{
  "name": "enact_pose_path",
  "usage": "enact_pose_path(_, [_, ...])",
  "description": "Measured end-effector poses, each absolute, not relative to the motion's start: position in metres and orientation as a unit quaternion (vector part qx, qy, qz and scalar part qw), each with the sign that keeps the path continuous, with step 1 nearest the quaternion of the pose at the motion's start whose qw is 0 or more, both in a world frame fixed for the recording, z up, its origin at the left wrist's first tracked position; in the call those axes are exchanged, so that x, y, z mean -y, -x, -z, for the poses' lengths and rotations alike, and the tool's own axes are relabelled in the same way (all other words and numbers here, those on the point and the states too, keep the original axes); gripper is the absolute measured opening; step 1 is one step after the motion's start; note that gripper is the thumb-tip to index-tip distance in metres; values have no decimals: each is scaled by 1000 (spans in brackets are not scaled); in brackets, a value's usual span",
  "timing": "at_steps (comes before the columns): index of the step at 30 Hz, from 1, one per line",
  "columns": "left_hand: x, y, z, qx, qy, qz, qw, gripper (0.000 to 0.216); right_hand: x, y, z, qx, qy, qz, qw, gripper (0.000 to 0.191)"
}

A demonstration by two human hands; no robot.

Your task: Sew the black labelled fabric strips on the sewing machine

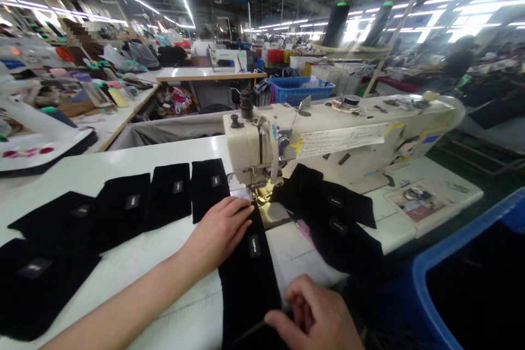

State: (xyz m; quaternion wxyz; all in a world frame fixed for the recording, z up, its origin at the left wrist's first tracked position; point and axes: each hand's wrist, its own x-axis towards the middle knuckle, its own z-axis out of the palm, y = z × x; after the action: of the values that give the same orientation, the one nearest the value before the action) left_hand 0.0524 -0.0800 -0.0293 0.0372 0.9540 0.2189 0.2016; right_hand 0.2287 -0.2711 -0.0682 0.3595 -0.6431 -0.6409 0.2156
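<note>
A long black fabric piece (pixel 250 284) with a small dark label (pixel 254 246) runs from under the sewing machine's presser foot (pixel 262 194) toward me. My left hand (pixel 223 224) lies flat on it just left of the needle area, fingers stretched out and holding nothing. Low in the view, my right hand (pixel 315 314) has its fingers curled at the right edge of the same piece, the thumb over the cloth. To the left, several labelled black pieces (pixel 170 197) are laid out in a row. More black pieces (pixel 340 229) are bunched right of the needle.
The cream sewing machine (pixel 348 136) stands across the white table (pixel 180 295), a paper strip taped to its arm. At right is a blue basket (pixel 422 284) with dark contents. Farther back are another blue basket (pixel 301 87), a second machine (pixel 229 59) and thread cones (pixel 336 24).
</note>
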Motion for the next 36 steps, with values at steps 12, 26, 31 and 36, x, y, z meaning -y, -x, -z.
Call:
enact_pose_path(12, [67,-58,30,-227,-949,-208,61,30,245,-247,53,811,454,45,367,22])
enact_pose_path(26, [61,-57,33,-226,-949,-213,58,29,244,-246,50,803,466,40,370,24])
enact_pose_path(31, [61,-57,33,-228,-950,-208,54,29,243,-246,52,801,468,48,370,26])
enact_pose_path(36, [61,-57,32,-229,-953,-195,42,29,243,-245,54,804,466,50,366,25])
